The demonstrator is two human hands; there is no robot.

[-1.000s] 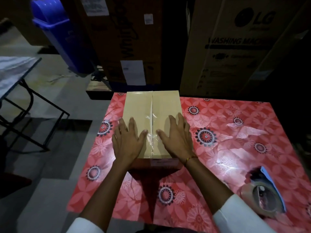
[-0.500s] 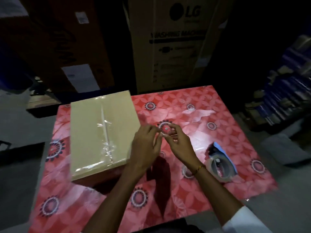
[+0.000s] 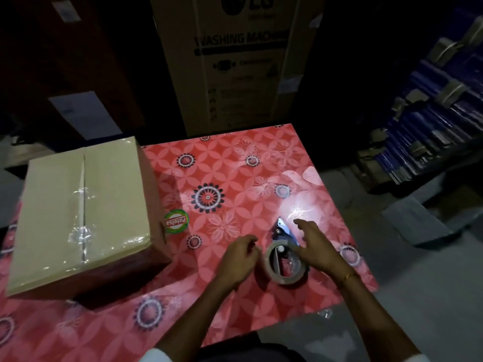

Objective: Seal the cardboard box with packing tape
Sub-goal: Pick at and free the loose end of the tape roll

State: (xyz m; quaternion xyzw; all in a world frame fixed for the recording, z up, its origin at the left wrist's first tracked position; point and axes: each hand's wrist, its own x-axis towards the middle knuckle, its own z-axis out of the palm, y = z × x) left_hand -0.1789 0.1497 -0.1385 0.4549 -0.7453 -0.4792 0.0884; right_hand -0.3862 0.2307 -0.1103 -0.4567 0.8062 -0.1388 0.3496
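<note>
Hands (image 3: 277, 253) flanking round glossy tape roll (image 3: 285, 263), taped cardboard box (image 3: 81, 212)

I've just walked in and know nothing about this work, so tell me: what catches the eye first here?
The bright red flowered tablecloth fills the middle of the view. On its left stands a closed cardboard box with shiny clear tape along its top seam. Near the right edge, the left hand and right hand gather around a tape dispenser lying on the cloth.
</note>
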